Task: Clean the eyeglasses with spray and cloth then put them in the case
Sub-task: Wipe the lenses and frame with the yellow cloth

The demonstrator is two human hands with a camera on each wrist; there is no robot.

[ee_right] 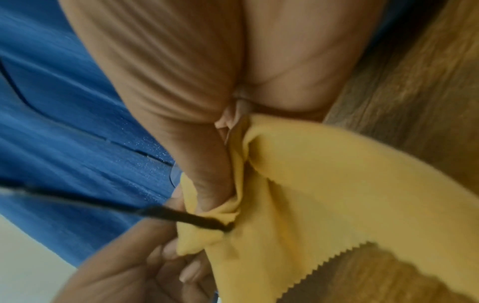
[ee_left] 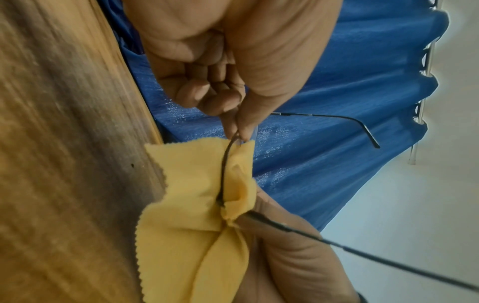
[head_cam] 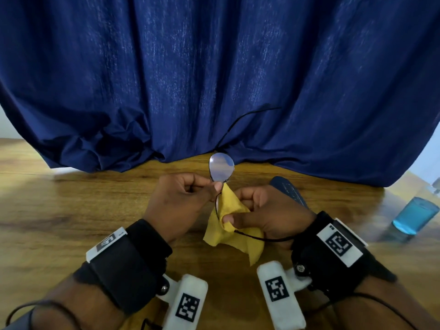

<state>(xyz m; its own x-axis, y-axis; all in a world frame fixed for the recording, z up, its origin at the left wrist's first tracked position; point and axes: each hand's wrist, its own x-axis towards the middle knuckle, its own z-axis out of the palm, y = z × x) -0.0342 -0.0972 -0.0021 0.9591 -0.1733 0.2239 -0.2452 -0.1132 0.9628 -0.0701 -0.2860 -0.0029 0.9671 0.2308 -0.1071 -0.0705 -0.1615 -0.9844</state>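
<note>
Wrist cams w/ marker tags sit lowest in head view; just past them the right hand [head_cam: 266, 215] has its grip clamped thru the yellow cloth [head_cam: 232, 231] onto one lens of the eyeglasses [head_cam: 221, 169], thumb on the near side, fingers behind, cloth bunched round the rim. Left hand [head_cam: 181, 198] pinches the frame at abt the bridge, thumb + forefinger tips together on it, other fingers curled in. Glasses are held above the desk [head_cam: 71, 206], between both hands, temples open; bare lens sticks up past the left fingers.

Handling, my read: thin wire frame, v. light, springy, bends easily; lenses slick and smudge-prone. Best held at bridge or rim edge, not lens faces, not the temples. Cloth is soft, limp, gives decent friction.

Further out: dark case [head_cam: 289, 190] behind the right hand, blue spray bottle [head_cam: 415, 216] well to the right, blue curtain [head_cam: 214, 67] at the back.
</note>
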